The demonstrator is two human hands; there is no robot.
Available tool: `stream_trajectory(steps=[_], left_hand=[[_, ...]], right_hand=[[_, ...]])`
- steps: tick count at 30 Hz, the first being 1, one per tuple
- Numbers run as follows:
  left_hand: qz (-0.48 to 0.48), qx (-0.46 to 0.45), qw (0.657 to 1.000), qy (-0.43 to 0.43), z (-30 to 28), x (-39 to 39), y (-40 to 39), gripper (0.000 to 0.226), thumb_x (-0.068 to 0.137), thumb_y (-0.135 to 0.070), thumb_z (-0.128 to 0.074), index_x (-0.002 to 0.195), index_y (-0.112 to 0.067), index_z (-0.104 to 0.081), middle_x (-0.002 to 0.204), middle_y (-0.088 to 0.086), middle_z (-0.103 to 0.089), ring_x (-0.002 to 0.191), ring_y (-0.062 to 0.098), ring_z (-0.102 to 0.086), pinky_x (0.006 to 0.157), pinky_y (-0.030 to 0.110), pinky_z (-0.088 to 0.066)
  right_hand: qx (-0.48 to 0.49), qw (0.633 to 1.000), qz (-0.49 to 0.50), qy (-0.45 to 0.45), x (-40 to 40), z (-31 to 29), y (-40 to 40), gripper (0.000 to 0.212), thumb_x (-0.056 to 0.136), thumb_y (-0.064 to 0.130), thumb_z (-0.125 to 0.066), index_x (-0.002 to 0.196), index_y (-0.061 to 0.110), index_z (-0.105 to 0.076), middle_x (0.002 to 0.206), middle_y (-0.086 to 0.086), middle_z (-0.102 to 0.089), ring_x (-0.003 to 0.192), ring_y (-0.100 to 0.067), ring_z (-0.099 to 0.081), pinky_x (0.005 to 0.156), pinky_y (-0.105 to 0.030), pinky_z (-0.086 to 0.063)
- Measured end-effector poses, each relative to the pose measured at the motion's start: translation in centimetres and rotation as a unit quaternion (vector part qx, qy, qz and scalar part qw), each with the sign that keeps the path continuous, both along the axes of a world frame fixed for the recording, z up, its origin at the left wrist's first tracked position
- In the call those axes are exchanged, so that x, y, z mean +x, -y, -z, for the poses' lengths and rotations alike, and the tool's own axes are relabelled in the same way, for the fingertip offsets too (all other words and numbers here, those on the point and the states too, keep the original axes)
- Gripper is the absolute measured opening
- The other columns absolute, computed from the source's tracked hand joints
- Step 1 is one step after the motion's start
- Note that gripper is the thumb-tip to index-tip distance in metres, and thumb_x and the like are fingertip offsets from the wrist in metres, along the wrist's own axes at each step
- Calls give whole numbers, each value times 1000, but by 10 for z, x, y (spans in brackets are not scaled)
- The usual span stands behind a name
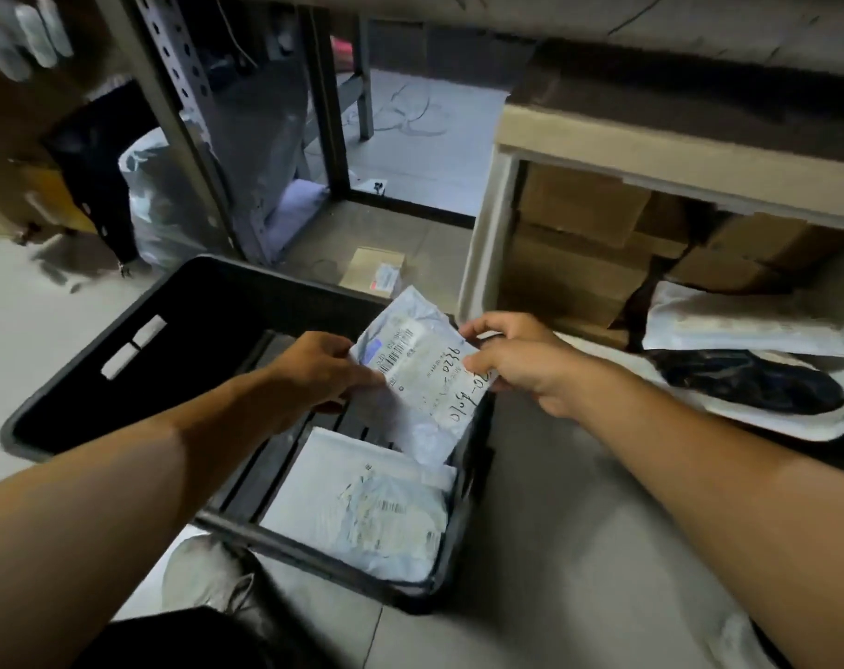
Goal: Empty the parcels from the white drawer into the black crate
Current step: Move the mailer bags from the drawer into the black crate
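— Closest to the lens, what do you see?

— Two bare forearms reaching forward from the bottom corners, with a knee in dark cloth and a pale shoe (207, 579) low on the left, on the tiled floor (555, 548).

— And the biggest thing in front of them?

— That's the black crate (120, 374), sitting on the floor at centre-left, its slotted handle holes in the left wall. To the right stands the white drawer (806, 429), pulled out low from a pale cabinet (487, 224) stacked with brown cartons (579, 243).

— What remains in the drawer?

— One white mailer (728, 325) towards the back and a dark, crinkled bag (753, 383) lying in front of it.

— Anything in the crate already?

— Yes, a flat white parcel (362, 504) with a barcode label lies on the crate floor, in the near right corner.

— And the hands?

— Both grip one grey parcel (420, 374), held tilted above the crate's right side. It has a printed label and handwritten digits. The left hand (318, 374) pinches its left edge, fingers curled under. The right hand (516, 359) pinches its right edge between thumb and fingers.

— Further back?

— A small brown box (374, 272) lies on the floor beyond the crate, grey metal shelving uprights (183, 118) rise behind, and a plastic-wrapped bundle (154, 205) sits at their foot.
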State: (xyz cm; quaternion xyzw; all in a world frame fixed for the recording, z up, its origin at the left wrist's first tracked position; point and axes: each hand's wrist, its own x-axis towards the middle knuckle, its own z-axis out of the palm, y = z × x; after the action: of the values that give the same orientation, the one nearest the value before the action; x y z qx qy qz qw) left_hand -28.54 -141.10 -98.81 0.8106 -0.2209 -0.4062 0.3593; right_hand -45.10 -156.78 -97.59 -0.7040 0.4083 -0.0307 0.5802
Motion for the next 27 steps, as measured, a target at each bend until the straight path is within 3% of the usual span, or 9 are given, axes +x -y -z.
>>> stream_trajectory(steps=[3, 6, 10, 18, 22, 25, 27], left_hand=[[43, 64, 997, -7, 37, 21, -24, 13, 86, -17, -78, 86, -12, -66, 80, 2, -71, 70, 14, -67, 66, 30, -56], [101, 122, 987, -16, 75, 38, -44, 15, 91, -22, -73, 80, -15, -65, 70, -2, -69, 62, 8, -66, 58, 23, -51], [171, 206, 961, -70, 117, 48, -54, 17, 95, -21, -66, 82, -11, -69, 66, -4, -71, 60, 7, -67, 60, 22, -52], [251, 270, 921, -125, 183, 27, -43, 26, 96, -14, -60, 70, -15, -59, 58, -5, -65, 58, 9, -63, 56, 21, -44], [291, 294, 899, -146, 196, 21, -45, 23, 95, -15, -64, 72, -16, -59, 76, 3, -66, 64, 11, -63, 55, 22, -43], [301, 298, 892, -157, 201, 20, -45, 20, 93, -18, -67, 74, -19, -62, 76, 1, -65, 62, 10, -64, 52, 20, -42], [306, 300, 889, -161, 202, 20, -43, 19, 93, -19, -68, 74, -19, -62, 73, 0, -65, 60, 8, -64, 51, 20, -42]], right_hand=[[-54, 994, -72, -56, 34, 33, -14, 24, 90, -1, -63, 96, 21, -68, 90, -3, -70, 82, -15, -65, 65, -25, -51], [-74, 979, -140, -126, 60, 69, -30, 26, 86, -1, -64, 91, 25, -67, 97, -4, -70, 93, -19, -66, 80, -35, -56], [-109, 949, -223, -193, 82, 112, -42, 29, 88, -1, -59, 110, 15, -69, 109, -4, -68, 104, -22, -65, 93, -39, -55], [-146, 870, -365, -297, 90, 173, -45, 39, 91, 0, -55, 126, 17, -62, 132, -6, -62, 119, -25, -58, 91, -28, -47], [-111, 829, -430, -340, 77, 190, -41, 41, 92, 2, -55, 131, 15, -56, 134, -7, -58, 119, -26, -57, 89, -28, -46], [-101, 787, -475, -382, 72, 192, -32, 36, 89, 3, -57, 123, 13, -57, 125, -8, -60, 109, -28, -60, 82, -33, -48], [-136, 757, -502, -395, 71, 193, -31, 18, 88, 3, -55, 101, 16, -56, 113, -10, -59, 99, -28, -59, 76, -35, -45]])
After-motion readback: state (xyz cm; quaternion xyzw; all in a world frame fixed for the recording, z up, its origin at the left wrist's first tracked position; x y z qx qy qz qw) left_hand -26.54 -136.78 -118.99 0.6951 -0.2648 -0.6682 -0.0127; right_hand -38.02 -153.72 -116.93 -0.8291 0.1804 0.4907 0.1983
